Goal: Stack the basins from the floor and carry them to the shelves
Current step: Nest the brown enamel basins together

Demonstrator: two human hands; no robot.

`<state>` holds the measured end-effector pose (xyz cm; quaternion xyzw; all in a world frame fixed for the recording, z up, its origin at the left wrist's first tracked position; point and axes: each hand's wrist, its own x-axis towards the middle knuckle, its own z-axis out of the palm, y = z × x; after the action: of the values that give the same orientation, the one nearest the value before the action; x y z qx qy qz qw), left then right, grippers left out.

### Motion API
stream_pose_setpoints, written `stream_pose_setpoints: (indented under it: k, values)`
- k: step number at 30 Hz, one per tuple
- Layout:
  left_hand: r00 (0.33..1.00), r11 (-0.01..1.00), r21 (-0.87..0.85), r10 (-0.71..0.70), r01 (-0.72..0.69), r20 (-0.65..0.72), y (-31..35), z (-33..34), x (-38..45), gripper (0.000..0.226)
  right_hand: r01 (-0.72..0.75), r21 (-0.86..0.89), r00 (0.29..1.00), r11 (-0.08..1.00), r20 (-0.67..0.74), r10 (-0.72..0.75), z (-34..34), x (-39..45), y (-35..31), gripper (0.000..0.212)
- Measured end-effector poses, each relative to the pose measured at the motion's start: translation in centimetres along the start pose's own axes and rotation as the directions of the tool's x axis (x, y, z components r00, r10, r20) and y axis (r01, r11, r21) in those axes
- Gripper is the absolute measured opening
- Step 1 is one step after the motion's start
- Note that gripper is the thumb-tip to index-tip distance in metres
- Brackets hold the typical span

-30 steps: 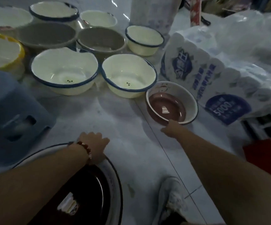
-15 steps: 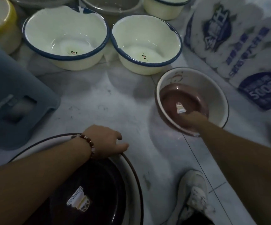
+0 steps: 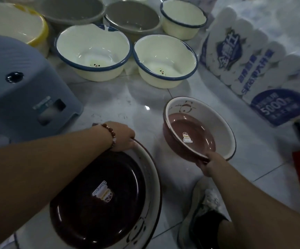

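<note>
Here, the near rim of a small brown basin (image 3: 193, 136) is pinched by the right hand (image 3: 207, 165), and the basin is held tilted, its far side raised toward the camera's view, just above the white tiled floor (image 3: 120, 103). A small sticker is seen on its brown inner bottom, and a panda face is drawn on its pale inner wall. To the near left, the far rim of a large brown basin (image 3: 98, 196) is grasped by the left hand (image 3: 123, 136), on whose wrist a beaded bracelet (image 3: 110, 134) is worn. That grip is curled over the rim; the basin is tipped toward the viewer. The two brown basins are kept apart, with bare floor between them.

Farther off, two cream basins with blue rims (image 3: 93, 54) are set side by side, touching or nearly so. Behind them, grey basins (image 3: 132, 17), another blue-rimmed cream one and a yellow-rimmed basin (image 3: 14, 27) are crowded together. A grey-blue plastic stool (image 3: 19, 87) is seen at the left, a large pack of paper rolls (image 3: 253, 56) at the right, and a white shoe (image 3: 201, 211) near the bottom edge.
</note>
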<state>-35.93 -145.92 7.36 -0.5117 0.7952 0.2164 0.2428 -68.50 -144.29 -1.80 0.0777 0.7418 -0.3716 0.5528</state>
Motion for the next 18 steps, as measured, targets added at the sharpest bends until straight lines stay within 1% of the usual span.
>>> stream_pose_setpoints:
  k: [2,4,5,7,9,11,12,13,14,15,17,18]
  values:
    - [0.999,0.999,-0.029,-0.026,0.025,-0.028,-1.3,-0.3,-2.3,0.043,-0.071,0.015,0.997,0.997,0.003,0.071,0.0,-2.3,-0.9,0.017]
    - [0.997,0.995,-0.067,-0.072,0.070,-0.024,-2.8,-0.5,-4.9,0.045,-0.059,-0.052,0.998,0.997,-0.007,0.059,-0.4,-5.4,-1.4,0.028]
    - [0.995,0.992,-0.082,-0.099,0.098,-0.019,-3.5,-0.5,-6.2,0.047,-0.036,-0.097,0.999,0.995,0.007,0.037,-0.7,-6.9,-1.5,0.025]
    - [0.988,0.978,-0.140,-0.156,0.154,-0.009,-4.8,-0.4,-9.1,0.050,0.029,-0.198,0.996,0.980,0.085,-0.013,-1.6,-10.1,-1.8,0.009]
    - [0.975,0.953,-0.222,-0.220,0.207,-0.035,-5.6,-0.2,-12.4,0.051,0.075,-0.274,0.986,0.959,0.162,-0.031,-2.7,-13.2,-1.8,0.009]
    - [0.951,0.917,-0.327,-0.282,0.230,-0.122,-6.0,0.5,-15.2,0.055,0.154,-0.293,0.964,0.944,0.254,-0.078,-3.8,-16.3,-1.3,0.011]
    - [0.929,0.880,-0.423,-0.318,0.216,-0.188,-5.8,0.8,-16.6,0.058,0.188,-0.277,0.952,0.942,0.287,-0.105,-4.1,-17.7,-0.7,0.011]
    - [0.900,0.818,-0.550,-0.355,0.169,-0.252,-5.7,1.2,-17.8,0.060,0.212,-0.271,0.942,0.939,0.313,-0.123,-4.1,-19.0,0.1,0.011]
    - [0.872,0.723,-0.684,-0.392,0.096,-0.292,-5.3,1.4,-19.1,0.058,0.242,-0.281,0.932,0.929,0.335,-0.142,-4.0,-20.3,0.9,0.009]
    - [0.841,0.607,-0.794,-0.431,0.003,-0.326,-5.1,1.8,-19.8,0.056,0.277,-0.299,0.919,0.913,0.359,-0.161,-3.6,-21.2,1.9,0.007]
    - [0.792,0.411,-0.904,-0.510,-0.119,-0.337,-4.2,2.8,-21.8,0.043,0.347,-0.374,0.891,0.860,0.418,-0.178,-2.4,-23.3,4.4,0.008]
    - [0.753,0.346,-0.929,-0.573,-0.134,-0.322,-3.6,3.7,-22.9,0.032,0.367,-0.425,0.884,0.828,0.437,-0.167,-1.7,-24.0,5.7,0.010]
